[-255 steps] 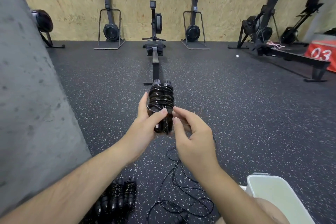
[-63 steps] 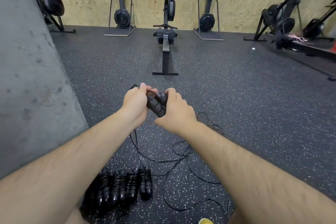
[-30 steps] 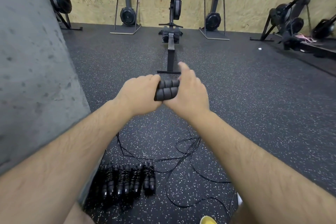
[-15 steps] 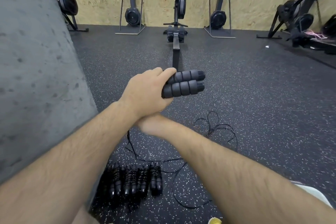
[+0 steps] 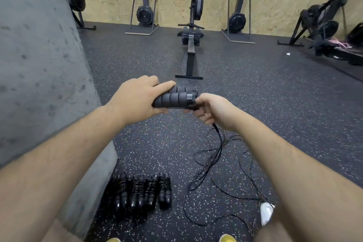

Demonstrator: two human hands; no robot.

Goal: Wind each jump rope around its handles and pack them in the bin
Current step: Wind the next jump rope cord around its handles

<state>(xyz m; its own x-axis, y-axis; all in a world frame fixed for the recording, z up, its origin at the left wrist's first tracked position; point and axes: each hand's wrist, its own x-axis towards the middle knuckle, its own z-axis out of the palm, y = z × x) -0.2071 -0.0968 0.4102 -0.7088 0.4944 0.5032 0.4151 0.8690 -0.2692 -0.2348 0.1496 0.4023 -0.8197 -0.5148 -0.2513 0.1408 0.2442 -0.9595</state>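
My left hand [image 5: 135,100] grips two black foam jump rope handles [image 5: 173,98], held side by side and pointing right at chest height. At the handles' cap end my right hand [image 5: 211,109] holds the thin black rope [image 5: 218,139], which drops from my fist. The rest of that rope lies in loose tangled loops [image 5: 220,180] on the floor below. Several wound jump ropes [image 5: 140,192] lie in a row on the floor at lower left. A small piece of the white bin [image 5: 266,212] shows behind my right forearm.
A grey concrete pillar [image 5: 39,68] fills the left side. A rowing machine [image 5: 191,45] stands straight ahead on the speckled rubber floor, with other gym machines [image 5: 237,19] along the wooden wall. My yellow shoe tips [image 5: 227,238] show at the bottom edge.
My right hand has come up from under my left arm to the handles' cap end and now holds the rope there. The handles have dropped a little lower.
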